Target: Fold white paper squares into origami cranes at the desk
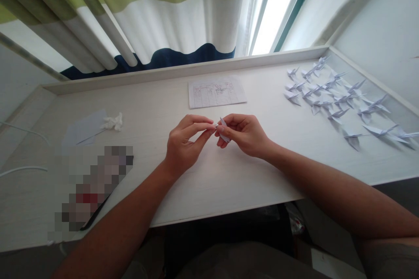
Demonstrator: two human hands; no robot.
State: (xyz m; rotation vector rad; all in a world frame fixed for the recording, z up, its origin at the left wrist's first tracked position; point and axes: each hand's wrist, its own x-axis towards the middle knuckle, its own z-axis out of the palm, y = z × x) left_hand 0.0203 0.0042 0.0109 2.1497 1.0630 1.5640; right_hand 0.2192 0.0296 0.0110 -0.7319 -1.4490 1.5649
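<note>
One folded paper (224,138), right hand (248,134) with grip clamped on it, left hand (183,143) pinching its end, white desk (229,187) beneath

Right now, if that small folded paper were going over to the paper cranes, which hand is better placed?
The right hand, I'd say: it holds the folded paper and is on the same side as the paper cranes. The left hand, also at the paper, is farther from them.

White paper piece (225,136), perhaps faintly bluish
</note>
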